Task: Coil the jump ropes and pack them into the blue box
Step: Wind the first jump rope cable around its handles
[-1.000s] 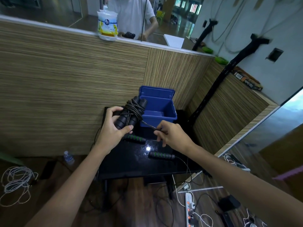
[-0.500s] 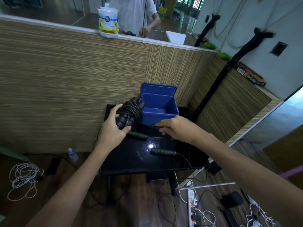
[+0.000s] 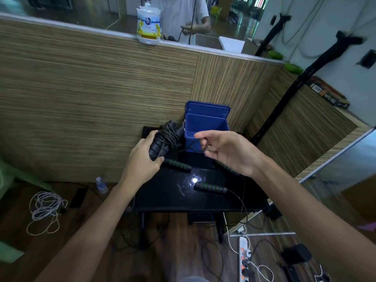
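Observation:
My left hand grips a black jump rope bundle, its two handles side by side with cord wound round them. My right hand is raised in front of the blue box and pinches the loose end of that cord between thumb and fingers. The blue box stands open at the back of the black table, lid up. Two more jump rope handles with green rings lie on the table, one just below the bundle and one nearer the front.
A striped wooden partition rises right behind the table, with a white tub on its ledge. On the floor lie a white coiled cable, a water bottle, a power strip and loose cords.
My right hand has risen from the table up in front of the box, carrying the cord end. The bundle in my left hand has stayed beside the box.

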